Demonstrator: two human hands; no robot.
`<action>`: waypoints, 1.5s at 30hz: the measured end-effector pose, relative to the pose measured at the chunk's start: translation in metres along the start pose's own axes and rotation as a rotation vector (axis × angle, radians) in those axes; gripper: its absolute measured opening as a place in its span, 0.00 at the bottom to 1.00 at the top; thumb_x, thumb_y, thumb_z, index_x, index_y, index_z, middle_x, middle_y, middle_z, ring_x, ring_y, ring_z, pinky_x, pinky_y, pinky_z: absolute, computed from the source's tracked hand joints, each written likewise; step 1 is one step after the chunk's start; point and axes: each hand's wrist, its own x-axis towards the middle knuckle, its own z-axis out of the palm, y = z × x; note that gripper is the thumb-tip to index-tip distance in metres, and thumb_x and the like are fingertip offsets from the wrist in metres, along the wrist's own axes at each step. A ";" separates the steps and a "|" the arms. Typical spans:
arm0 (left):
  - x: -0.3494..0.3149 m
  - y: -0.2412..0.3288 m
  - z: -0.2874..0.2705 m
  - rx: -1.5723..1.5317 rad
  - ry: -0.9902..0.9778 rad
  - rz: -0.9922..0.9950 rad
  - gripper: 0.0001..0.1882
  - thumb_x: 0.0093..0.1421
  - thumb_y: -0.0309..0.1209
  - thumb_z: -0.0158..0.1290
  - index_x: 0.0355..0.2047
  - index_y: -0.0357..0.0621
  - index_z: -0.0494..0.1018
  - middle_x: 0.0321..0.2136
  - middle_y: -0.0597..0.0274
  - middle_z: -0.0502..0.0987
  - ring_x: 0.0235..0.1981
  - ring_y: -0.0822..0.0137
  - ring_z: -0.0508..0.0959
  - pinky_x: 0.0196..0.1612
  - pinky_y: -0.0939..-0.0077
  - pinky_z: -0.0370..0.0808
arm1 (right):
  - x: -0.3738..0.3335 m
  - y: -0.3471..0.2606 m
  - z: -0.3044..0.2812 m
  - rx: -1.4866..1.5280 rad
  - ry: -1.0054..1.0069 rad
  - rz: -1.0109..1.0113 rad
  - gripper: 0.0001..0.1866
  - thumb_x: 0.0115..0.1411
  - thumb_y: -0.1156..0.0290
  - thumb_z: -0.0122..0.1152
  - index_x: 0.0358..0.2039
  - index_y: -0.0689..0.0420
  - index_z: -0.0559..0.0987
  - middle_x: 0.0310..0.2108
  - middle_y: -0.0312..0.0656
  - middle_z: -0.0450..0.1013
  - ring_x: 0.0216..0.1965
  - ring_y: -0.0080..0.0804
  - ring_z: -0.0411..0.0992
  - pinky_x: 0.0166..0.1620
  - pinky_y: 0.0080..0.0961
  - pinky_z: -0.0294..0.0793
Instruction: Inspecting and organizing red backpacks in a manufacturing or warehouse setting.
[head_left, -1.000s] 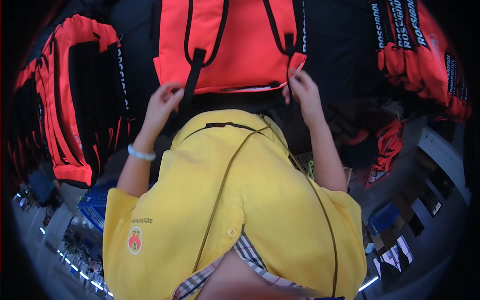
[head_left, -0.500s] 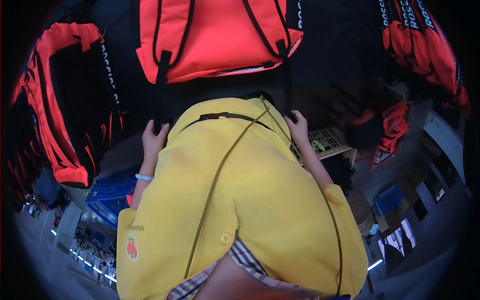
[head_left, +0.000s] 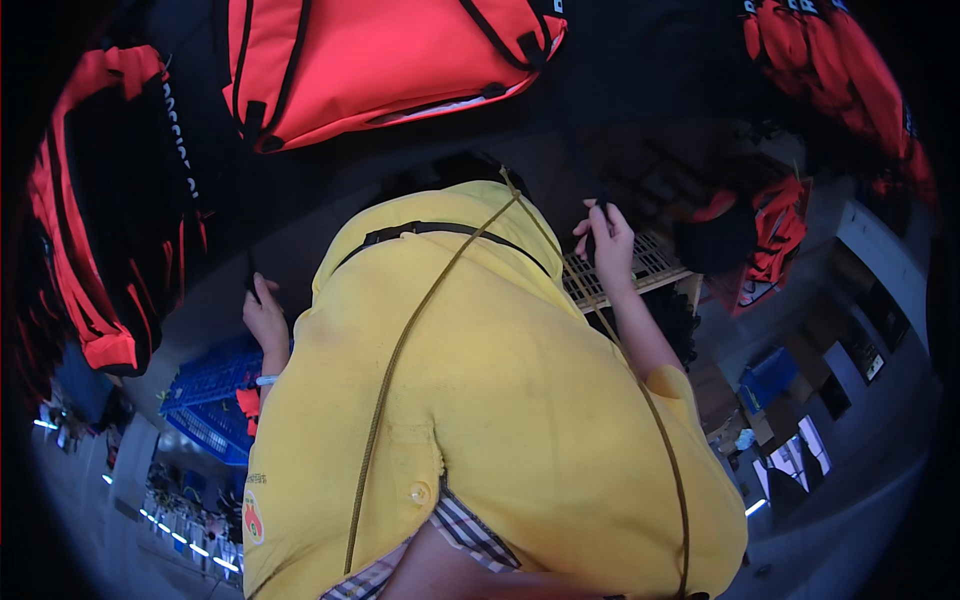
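A red backpack [head_left: 390,75] with black-edged shoulder straps lies on the dark table [head_left: 640,80] in front of me, its lower edge toward me and tilted. My left hand [head_left: 265,318] is closed on a black webbing strap, which fades into the dark below the bag's left corner. On the other side my right hand [head_left: 610,245] has its fingers curled round another black strap; only a short dark piece shows at the fingertips. Both hands are off the bag itself, at either side of my yellow shirt.
Red and black backpacks are stacked at the left [head_left: 95,200] and more red bags [head_left: 840,80] lie at the far right. Below are a blue crate [head_left: 210,395], a slatted pale crate [head_left: 640,265] beside my right forearm, and a bin of red pieces [head_left: 775,240].
The backpack has shifted left and turned, its right side now higher. My left hand has moved left and nearer to me; my right hand has moved slightly right, out from my body.
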 end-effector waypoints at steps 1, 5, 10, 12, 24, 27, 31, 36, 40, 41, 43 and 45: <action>0.003 0.004 -0.003 -0.003 0.007 0.013 0.22 0.68 0.48 0.45 0.34 0.41 0.73 0.12 0.72 0.64 0.15 0.73 0.66 0.20 0.76 0.64 | -0.003 -0.017 0.003 0.055 -0.081 0.188 0.21 0.71 0.54 0.42 0.49 0.59 0.72 0.23 0.34 0.70 0.14 0.15 0.61 0.18 0.12 0.57; 0.004 0.050 -0.024 -0.612 -0.622 -0.522 0.20 0.68 0.50 0.44 0.35 0.45 0.72 0.14 0.76 0.56 0.16 0.75 0.60 0.26 0.78 0.66 | -0.018 -0.062 0.014 0.979 -0.615 0.178 0.27 0.72 0.51 0.35 0.55 0.63 0.66 0.25 0.33 0.64 0.14 0.16 0.54 0.20 0.14 0.55; -0.022 0.117 -0.057 -1.417 -1.255 -0.041 0.24 0.70 0.40 0.39 0.62 0.42 0.59 0.36 0.66 0.66 0.26 0.77 0.64 0.33 0.78 0.66 | -0.053 -0.100 0.075 1.020 -0.820 0.051 0.27 0.71 0.56 0.38 0.58 0.66 0.63 0.35 0.40 0.68 0.28 0.25 0.62 0.32 0.23 0.63; -0.028 0.130 -0.050 -1.468 -1.402 -0.020 0.28 0.72 0.46 0.33 0.65 0.43 0.56 0.40 0.62 0.72 0.20 0.78 0.61 0.24 0.82 0.61 | -0.068 -0.101 0.102 0.927 -0.831 0.049 0.28 0.71 0.53 0.36 0.58 0.66 0.64 0.37 0.42 0.71 0.30 0.27 0.66 0.34 0.26 0.67; -0.076 0.126 -0.029 -1.488 -1.614 -0.056 0.48 0.61 0.70 0.28 0.69 0.47 0.50 0.47 0.52 0.73 0.30 0.70 0.70 0.31 0.78 0.71 | -0.124 -0.077 0.161 0.520 -0.621 -0.081 0.29 0.73 0.53 0.32 0.57 0.66 0.66 0.43 0.50 0.75 0.38 0.33 0.76 0.46 0.28 0.75; -0.078 0.119 -0.029 -1.491 -1.613 -0.033 0.49 0.60 0.72 0.27 0.69 0.47 0.50 0.47 0.52 0.73 0.31 0.70 0.70 0.30 0.79 0.71 | -0.129 -0.074 0.166 0.392 -0.618 -0.120 0.29 0.73 0.53 0.31 0.54 0.66 0.69 0.39 0.49 0.76 0.35 0.32 0.77 0.45 0.27 0.75; -0.086 0.120 -0.037 -1.503 -1.581 -0.048 0.49 0.60 0.71 0.28 0.68 0.46 0.51 0.48 0.52 0.72 0.31 0.71 0.71 0.30 0.80 0.71 | -0.136 -0.077 0.173 0.301 -0.579 -0.107 0.29 0.72 0.50 0.33 0.50 0.66 0.71 0.33 0.47 0.76 0.32 0.33 0.77 0.41 0.27 0.75; -0.082 0.135 -0.025 -1.197 -1.618 -0.077 0.34 0.66 0.58 0.41 0.52 0.37 0.68 0.38 0.60 0.77 0.25 0.76 0.71 0.26 0.84 0.66 | -0.133 -0.078 0.178 0.331 -0.766 -0.019 0.29 0.72 0.52 0.33 0.45 0.67 0.74 0.31 0.48 0.77 0.30 0.34 0.77 0.40 0.27 0.77; -0.092 0.159 -0.027 -0.967 -1.423 0.217 0.19 0.66 0.42 0.50 0.37 0.36 0.77 0.15 0.71 0.69 0.15 0.80 0.62 0.20 0.86 0.57 | -0.141 -0.086 0.189 0.288 -0.823 0.008 0.26 0.72 0.56 0.36 0.40 0.68 0.75 0.31 0.49 0.78 0.31 0.35 0.79 0.39 0.26 0.79; -0.095 0.166 -0.030 -1.006 -1.326 0.260 0.17 0.65 0.41 0.52 0.38 0.36 0.77 0.15 0.72 0.68 0.15 0.81 0.61 0.20 0.86 0.56 | -0.145 -0.089 0.188 0.236 -0.794 0.003 0.26 0.72 0.56 0.37 0.39 0.68 0.76 0.30 0.49 0.78 0.32 0.35 0.79 0.39 0.26 0.79; -0.090 0.175 -0.037 -1.053 -1.186 0.280 0.17 0.66 0.40 0.50 0.41 0.37 0.76 0.19 0.73 0.71 0.16 0.84 0.59 0.20 0.87 0.56 | -0.144 -0.086 0.179 0.085 -0.866 -0.095 0.26 0.72 0.56 0.37 0.39 0.68 0.75 0.30 0.49 0.78 0.32 0.35 0.79 0.40 0.26 0.78; -0.100 0.185 -0.037 -1.179 -1.144 0.187 0.18 0.67 0.40 0.49 0.45 0.36 0.74 0.28 0.67 0.78 0.16 0.84 0.59 0.20 0.87 0.57 | -0.151 -0.089 0.175 0.139 -0.784 -0.114 0.27 0.71 0.54 0.36 0.39 0.68 0.75 0.28 0.49 0.77 0.29 0.37 0.78 0.40 0.27 0.77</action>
